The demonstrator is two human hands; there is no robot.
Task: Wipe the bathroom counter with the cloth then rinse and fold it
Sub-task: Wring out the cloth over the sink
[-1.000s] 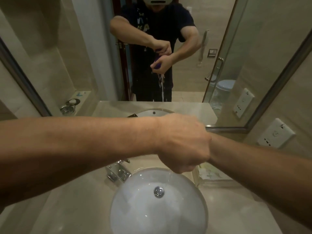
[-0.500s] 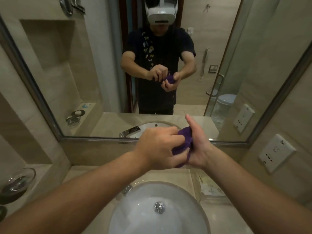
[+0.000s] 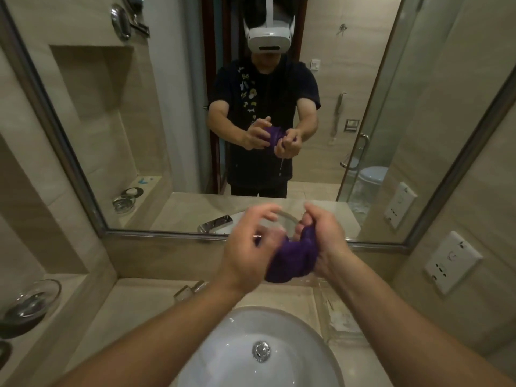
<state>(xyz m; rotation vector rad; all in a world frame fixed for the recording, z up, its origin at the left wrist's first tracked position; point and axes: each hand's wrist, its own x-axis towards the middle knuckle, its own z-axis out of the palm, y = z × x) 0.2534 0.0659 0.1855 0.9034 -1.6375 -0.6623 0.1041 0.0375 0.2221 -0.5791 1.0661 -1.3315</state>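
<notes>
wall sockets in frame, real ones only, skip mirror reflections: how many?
1. The wall socket is on the tiled wall right of the sink, below the mirror's corner. The other one visible is its reflection. More could sit out of frame.

Counter: my beige stone counter (image 3: 131, 308) runs under the mirror, with the white basin (image 3: 259, 356) as my landmark.
Basin: it is sunk into the counter right below me, a metal drain plug (image 3: 261, 349) at its middle.
Tap: the chrome tap (image 3: 190, 291) stands on the counter just behind the basin's left rim.
Tray: a clear tray (image 3: 339, 314) lies on the counter just right of the basin.
Side ledge: well left of the basin, a glass dish (image 3: 28, 303) sits on a lower ledge (image 3: 69, 291).
</notes>
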